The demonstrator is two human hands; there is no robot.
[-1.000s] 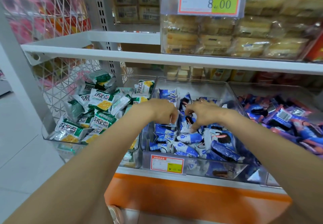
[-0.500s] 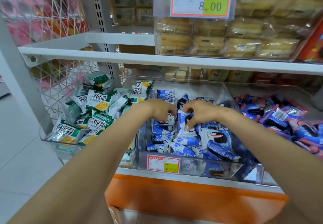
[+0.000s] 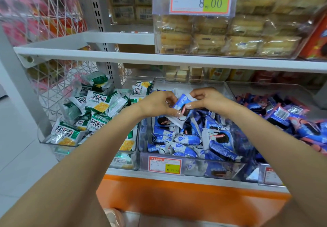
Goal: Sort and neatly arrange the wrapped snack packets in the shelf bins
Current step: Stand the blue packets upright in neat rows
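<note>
both hands up over the middle clear bin (image 3: pixel 228 92), left hand (image 3: pixel 157 103) and right hand (image 3: pixel 206 98) pinched one blue cookie packet (image 3: pixel 182 110) between them, green cracker packets (image 3: pixel 97 103) piled left

We reach both bare arms forward, left hand (image 3: pixel 157 103) and right hand (image 3: pixel 208 99) nearly touching, curled fingers (image 3: pixel 196 105) of each pinching one packet (image 3: pixel 182 107).

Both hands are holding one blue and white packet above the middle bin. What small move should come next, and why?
Probably lower the blue and white wrapped snack packet into the clear plastic middle bin and lay it flat among the others. The left hand and right hand both pinch it above that bin, and the packets lying there have the same blue wrapper.
</note>
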